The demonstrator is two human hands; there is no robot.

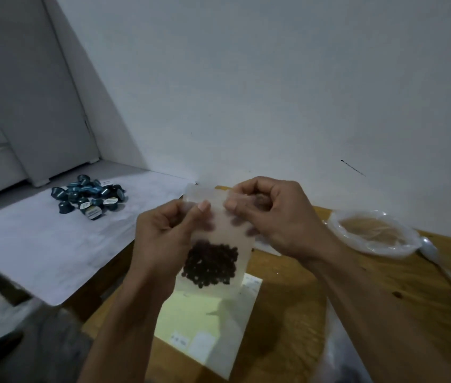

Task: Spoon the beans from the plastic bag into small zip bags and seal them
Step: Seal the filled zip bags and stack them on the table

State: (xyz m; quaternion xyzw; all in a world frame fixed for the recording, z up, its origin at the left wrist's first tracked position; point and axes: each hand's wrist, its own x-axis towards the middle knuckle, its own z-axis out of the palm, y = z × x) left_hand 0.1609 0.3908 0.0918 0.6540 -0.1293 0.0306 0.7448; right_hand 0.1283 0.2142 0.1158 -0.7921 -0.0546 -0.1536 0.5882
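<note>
Above the near half of the wooden table (296, 313), a small zip bag (218, 230) is held upright in the air by both hands. The left hand (163, 236) pinches the bag's upper left edge between thumb and curled fingers; the right hand (271, 217) pinches the upper right edge the same way. The top strip of the bag rises just above the fingertips. Dark beans (210, 265) fill the lower part of the bag, well below the grip line.

Directly beneath the bag, a yellow sheet of paper (199, 322) lies flat on the table. To the right, near the table's far edge, a rolled-down clear plastic bag (373, 233) sits, with a white spoon (440, 261) lying just beside it, handle running toward the right edge of view. Bare table shows between the right forearm and the spoon.

To the left, on a separate pale grey surface (53, 244), a heap of dark blue capsules (88, 196) rests well apart from the hands.
</note>
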